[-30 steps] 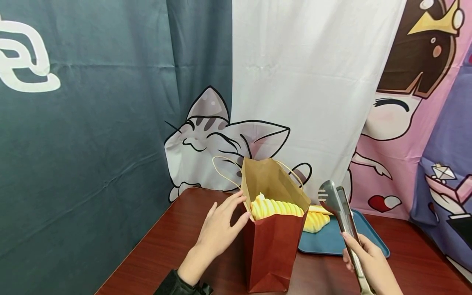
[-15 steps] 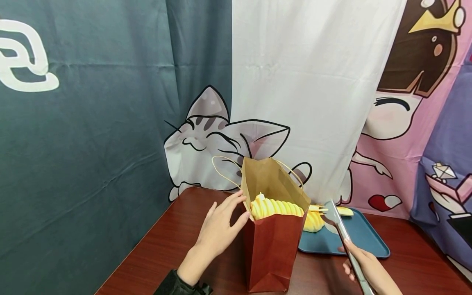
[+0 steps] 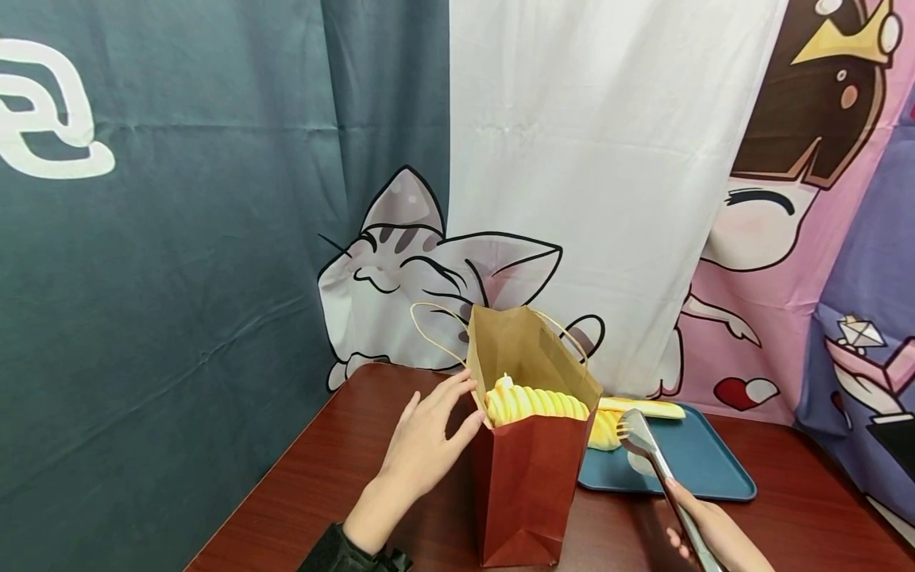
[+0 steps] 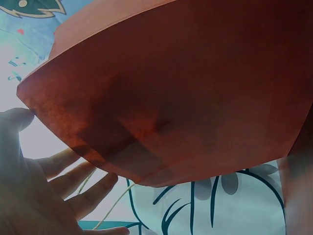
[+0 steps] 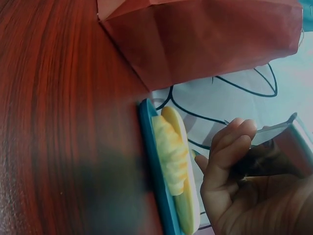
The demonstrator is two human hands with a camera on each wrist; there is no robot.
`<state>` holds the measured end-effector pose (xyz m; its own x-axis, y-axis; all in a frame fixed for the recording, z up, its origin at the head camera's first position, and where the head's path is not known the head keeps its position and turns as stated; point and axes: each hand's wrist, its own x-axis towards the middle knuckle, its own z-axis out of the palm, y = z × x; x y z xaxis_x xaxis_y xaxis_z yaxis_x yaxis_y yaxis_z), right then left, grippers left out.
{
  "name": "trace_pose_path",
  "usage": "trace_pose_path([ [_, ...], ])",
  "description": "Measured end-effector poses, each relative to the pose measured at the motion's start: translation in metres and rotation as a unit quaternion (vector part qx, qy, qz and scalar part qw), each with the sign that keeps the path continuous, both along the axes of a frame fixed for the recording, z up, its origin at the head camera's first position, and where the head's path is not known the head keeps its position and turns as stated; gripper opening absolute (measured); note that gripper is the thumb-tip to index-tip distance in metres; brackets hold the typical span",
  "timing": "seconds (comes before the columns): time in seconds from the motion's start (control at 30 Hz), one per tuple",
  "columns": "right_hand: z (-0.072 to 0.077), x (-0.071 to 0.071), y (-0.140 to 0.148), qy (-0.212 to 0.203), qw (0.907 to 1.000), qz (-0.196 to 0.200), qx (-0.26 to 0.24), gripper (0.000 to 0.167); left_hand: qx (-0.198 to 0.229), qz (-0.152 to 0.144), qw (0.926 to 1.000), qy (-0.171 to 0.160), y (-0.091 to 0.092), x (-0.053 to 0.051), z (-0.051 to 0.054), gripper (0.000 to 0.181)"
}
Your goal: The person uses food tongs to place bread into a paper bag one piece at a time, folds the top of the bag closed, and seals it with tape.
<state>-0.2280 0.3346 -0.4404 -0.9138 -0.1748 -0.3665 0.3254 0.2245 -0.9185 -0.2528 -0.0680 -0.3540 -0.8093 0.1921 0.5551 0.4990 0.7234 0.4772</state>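
Note:
A red-brown paper bag (image 3: 532, 492) with cord handles stands upright on the table, its mouth wide. Inside it lies a ridged yellow bread (image 3: 539, 405), partly hidden by the front wall. My left hand (image 3: 422, 445) touches the bag's left rim with fingers spread and fairly straight. My right hand (image 3: 722, 532) grips metal tongs (image 3: 670, 475); their tips are spread over the blue tray (image 3: 708, 457), nothing between them. On that tray lie another ridged bread (image 5: 171, 159) and a long pale loaf (image 3: 646, 408), both partly behind the bag in the head view.
The dark red wooden table (image 3: 314, 485) bears the bag and the tray, which sits right behind and beside the bag. A printed cloth (image 3: 600, 183) with cartoon figures hangs along the table's far side.
My right hand lowered the tongs from above the tray to near the ridged bread, then drew them slightly toward me. The left hand and the bag have stayed in place.

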Motion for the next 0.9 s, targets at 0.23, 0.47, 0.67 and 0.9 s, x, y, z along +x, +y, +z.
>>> trace_pose_path([
  [0.23,-0.009,-0.002,0.004,0.006,0.9998,0.02,0.002,0.049,0.002,-0.001,1.0,0.0,0.0,0.0,0.0,0.047],
  [0.47,-0.015,-0.005,0.006,-0.02,0.9985,0.036,-0.035,0.052,0.001,0.001,1.0,0.003,0.0,-0.001,-0.001,0.046],
  [0.67,-0.019,-0.007,0.003,-0.027,0.9972,0.052,-0.048,0.056,0.002,-0.002,1.0,0.007,-0.001,-0.001,0.0,0.046],
  [0.9,-0.023,-0.009,0.002,-0.02,0.9985,0.045,-0.023,0.065,0.002,-0.002,1.0,0.005,-0.001,-0.001,0.0,0.045],
])
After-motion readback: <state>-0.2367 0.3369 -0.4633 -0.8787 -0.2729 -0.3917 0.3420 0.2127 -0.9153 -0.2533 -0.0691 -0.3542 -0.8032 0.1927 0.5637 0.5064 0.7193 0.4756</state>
